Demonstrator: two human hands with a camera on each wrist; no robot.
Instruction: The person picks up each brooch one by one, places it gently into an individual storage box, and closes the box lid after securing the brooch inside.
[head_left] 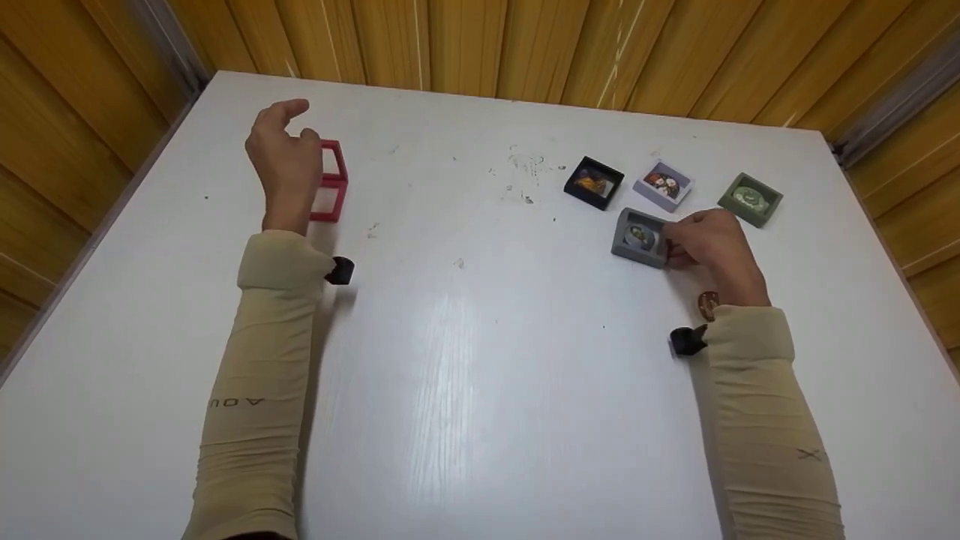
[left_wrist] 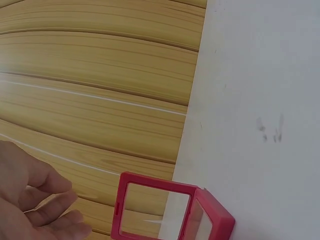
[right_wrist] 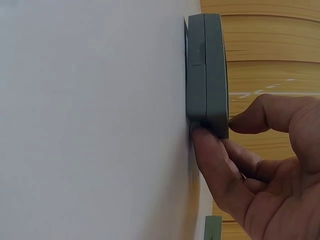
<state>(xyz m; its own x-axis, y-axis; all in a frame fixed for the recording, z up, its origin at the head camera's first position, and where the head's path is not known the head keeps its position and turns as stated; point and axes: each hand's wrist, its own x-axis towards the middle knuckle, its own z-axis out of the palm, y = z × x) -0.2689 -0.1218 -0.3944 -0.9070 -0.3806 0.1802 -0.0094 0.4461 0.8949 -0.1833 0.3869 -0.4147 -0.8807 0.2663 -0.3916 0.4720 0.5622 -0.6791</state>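
My right hand (head_left: 714, 244) grips the near right edge of a grey square display case (head_left: 642, 237), which shows a round medallion through its window. In the right wrist view, the thumb meets the face of the grey case (right_wrist: 206, 75) and the fingers are at its end, close to the table. Loosely bent and holding nothing, my left hand (head_left: 286, 161) hovers by a red hinged case (head_left: 337, 180) at the table's left. The left wrist view shows that red case (left_wrist: 155, 205) unfolded, with clear windows, apart from the fingers.
Behind the grey case lie a black case (head_left: 594, 182), a lilac case (head_left: 664, 185) and a green case (head_left: 750, 199), each with a piece inside. A brown round medallion (head_left: 708, 305) lies by my right wrist. Wood-patterned panels (head_left: 465, 45) border the white table (head_left: 480, 375).
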